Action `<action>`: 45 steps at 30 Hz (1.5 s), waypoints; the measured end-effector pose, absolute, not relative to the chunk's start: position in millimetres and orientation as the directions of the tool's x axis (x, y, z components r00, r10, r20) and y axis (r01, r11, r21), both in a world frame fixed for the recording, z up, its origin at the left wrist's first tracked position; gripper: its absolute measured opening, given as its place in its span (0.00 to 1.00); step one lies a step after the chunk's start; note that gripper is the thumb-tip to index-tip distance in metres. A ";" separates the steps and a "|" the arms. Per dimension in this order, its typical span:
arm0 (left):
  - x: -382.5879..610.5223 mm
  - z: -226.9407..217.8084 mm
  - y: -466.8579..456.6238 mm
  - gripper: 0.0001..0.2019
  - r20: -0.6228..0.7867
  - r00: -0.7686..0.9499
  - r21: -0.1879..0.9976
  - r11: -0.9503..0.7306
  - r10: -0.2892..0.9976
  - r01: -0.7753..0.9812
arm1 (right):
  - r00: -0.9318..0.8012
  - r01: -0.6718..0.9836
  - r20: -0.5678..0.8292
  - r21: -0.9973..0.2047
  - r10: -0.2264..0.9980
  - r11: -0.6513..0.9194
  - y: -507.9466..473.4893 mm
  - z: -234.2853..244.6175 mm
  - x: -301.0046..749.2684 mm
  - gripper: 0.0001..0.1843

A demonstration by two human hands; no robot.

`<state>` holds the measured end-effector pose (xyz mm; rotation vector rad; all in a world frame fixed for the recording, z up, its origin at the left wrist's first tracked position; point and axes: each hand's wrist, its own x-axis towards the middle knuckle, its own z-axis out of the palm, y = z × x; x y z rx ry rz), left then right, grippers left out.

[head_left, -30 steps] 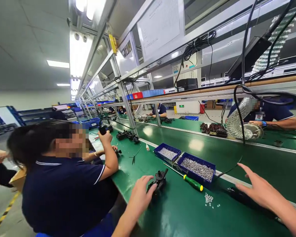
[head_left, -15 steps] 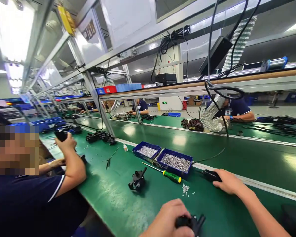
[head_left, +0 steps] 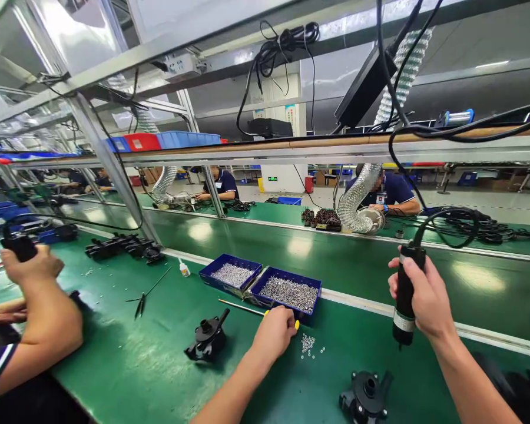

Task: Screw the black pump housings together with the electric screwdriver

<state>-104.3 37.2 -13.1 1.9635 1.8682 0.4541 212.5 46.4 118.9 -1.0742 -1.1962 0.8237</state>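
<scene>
My right hand [head_left: 426, 297] is wrapped round a black electric screwdriver [head_left: 404, 306] and holds it upright above the green bench, its cable looping upward. My left hand [head_left: 274, 333] lies with fingers curled over the yellow-green handle of a hand screwdriver [head_left: 238, 306], just in front of a blue tray of screws [head_left: 287, 292]. A small heap of loose screws [head_left: 308, 344] sits right of that hand. One black plastic part [head_left: 365, 396] lies near the front edge between my arms, and another black part [head_left: 206, 340] lies to the left.
A second blue screw tray [head_left: 231, 274] adjoins the first. Tweezers [head_left: 143, 294] and a small bottle [head_left: 184, 270] lie further left. A co-worker's arm [head_left: 44, 312] at the left grips a black tool [head_left: 20, 246]. Other people sit across the far belt beside a silver hose [head_left: 357, 206].
My left hand has set the black part down at the front and moved onto the hand screwdriver. My right hand has lifted the electric screwdriver off the bench. The view has turned right.
</scene>
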 end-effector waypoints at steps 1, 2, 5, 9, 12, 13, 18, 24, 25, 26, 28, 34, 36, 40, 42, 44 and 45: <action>-103.9 -15.0 36.5 0.06 -0.036 0.051 0.492 -0.027 0.998 0.870 | 0.187 -0.022 0.288 -0.954 0.939 0.298 43.7 122.5 209.6 0.20; -101.7 -15.5 35.0 0.06 -0.035 0.046 0.492 -0.023 0.998 0.870 | 0.162 -0.080 0.262 -0.957 0.951 0.277 41.0 125.7 206.9 0.21; -85.7 -13.5 25.5 0.06 0.008 0.119 0.543 -0.104 0.993 0.833 | 0.096 -0.199 0.220 -0.951 0.971 0.236 32.0 133.4 201.1 0.23; -59.9 -16.0 7.6 0.07 0.007 0.280 0.629 -0.222 0.960 0.745 | 0.121 -0.277 0.262 -0.918 0.958 0.286 17.8 140.1 196.8 0.21; -49.3 -22.3 0.4 0.10 -0.022 0.285 0.557 -0.226 0.958 0.799 | 0.133 -0.349 0.331 -0.867 0.934 0.357 7.9 144.0 194.5 0.21; -47.1 -24.2 -0.1 0.11 -0.022 0.287 0.533 -0.231 0.958 0.814 | 0.130 -0.376 0.350 -0.849 0.928 0.372 5.1 145.2 193.6 0.22; -35.1 -27.9 1.4 0.16 -0.020 0.327 0.414 -0.290 0.945 0.863 | 0.093 -0.478 0.392 -0.789 0.915 0.386 -6.7 147.2 183.8 0.22; -16.6 -23.1 -7.3 0.15 0.022 0.371 0.430 -0.344 0.928 0.835 | -0.079 -0.594 0.374 -0.762 0.924 0.258 -9.9 131.0 163.0 0.22; -15.3 -22.6 -9.3 0.12 0.004 0.368 0.573 -0.303 0.930 0.761 | -0.118 -0.597 0.364 -0.770 0.924 0.226 -8.9 126.8 160.2 0.22; -14.4 -22.3 -10.9 0.09 -0.048 0.373 0.726 -0.225 0.926 0.650 | -0.155 -0.597 0.355 -0.777 0.922 0.199 -7.6 122.6 157.9 0.23; -13.4 -22.4 -12.8 0.07 -0.214 0.440 0.922 0.031 0.872 0.387 | -0.211 -0.593 0.346 -0.789 0.914 0.162 -4.9 114.9 154.5 0.23; -7.8 -20.0 -12.4 0.13 -0.436 0.587 0.878 0.466 0.682 0.110 | -0.275 -0.600 0.336 -0.792 0.901 0.112 -1.6 103.1 147.8 0.24; -7.9 -15.7 -11.8 0.14 -0.474 0.577 0.854 0.507 0.666 0.116 | -0.287 -0.591 0.330 -0.800 0.899 0.106 -2.0 101.7 146.0 0.24; -18.4 -1.1 -10.2 0.16 -0.515 0.562 0.826 0.550 0.647 0.123 | -0.296 -0.565 0.343 -0.815 0.892 0.126 -2.6 97.4 144.6 0.26; -24.9 5.5 -10.1 0.20 -0.495 0.575 0.834 0.541 0.651 0.107 | -0.287 -0.539 0.366 -0.826 0.885 0.167 -2.3 93.6 145.2 0.25; -26.8 8.2 -11.4 0.24 -0.493 0.582 0.831 0.549 0.647 0.093 | -0.275 -0.501 0.390 -0.838 0.879 0.215 -1.9 89.9 146.5 0.23; -25.4 7.8 -12.4 0.26 -0.505 0.582 0.821 0.563 0.638 0.095 | -0.270 -0.481 0.398 -0.845 0.877 0.235 -1.8 88.4 147.3 0.22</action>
